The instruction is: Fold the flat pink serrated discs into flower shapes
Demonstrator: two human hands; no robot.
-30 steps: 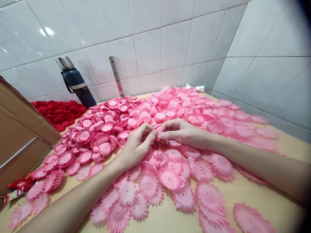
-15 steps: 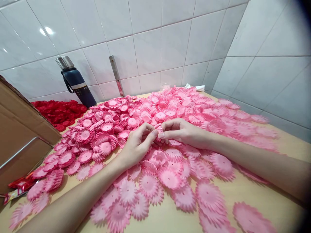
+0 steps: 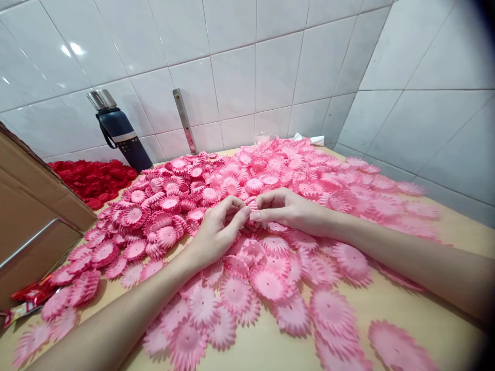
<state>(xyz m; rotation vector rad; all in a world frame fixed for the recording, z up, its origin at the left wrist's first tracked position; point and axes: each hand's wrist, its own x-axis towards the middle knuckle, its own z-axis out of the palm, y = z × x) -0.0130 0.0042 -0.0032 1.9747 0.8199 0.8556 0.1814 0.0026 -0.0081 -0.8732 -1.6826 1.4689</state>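
Observation:
Over the middle of the pile, my left hand (image 3: 222, 226) and my right hand (image 3: 288, 211) meet fingertip to fingertip. Both are closed in a pinch, thumbs against bent fingers, on a pink paper flower piece (image 3: 252, 204) with a fringed edge. Most of that piece is hidden by the fingers. All around lie loose pink flower pieces (image 3: 269, 282), round with notched rims and a small centre hole. To the left of my hands, curled darker-edged pieces (image 3: 167, 236) are heaped thickly.
Behind the heap a dark blue flask (image 3: 126, 136) stands by the tiled wall. Red flower pieces (image 3: 96, 178) are piled beside it. A cardboard box (image 3: 38, 206) edges the left side, with a red wrapper (image 3: 33, 292) near it. A metal strip (image 3: 183, 118) leans on the wall.
My hands keep nearly the same pinch, with only slight finger movement. The whole view has shifted a little; nothing on the table has visibly moved.

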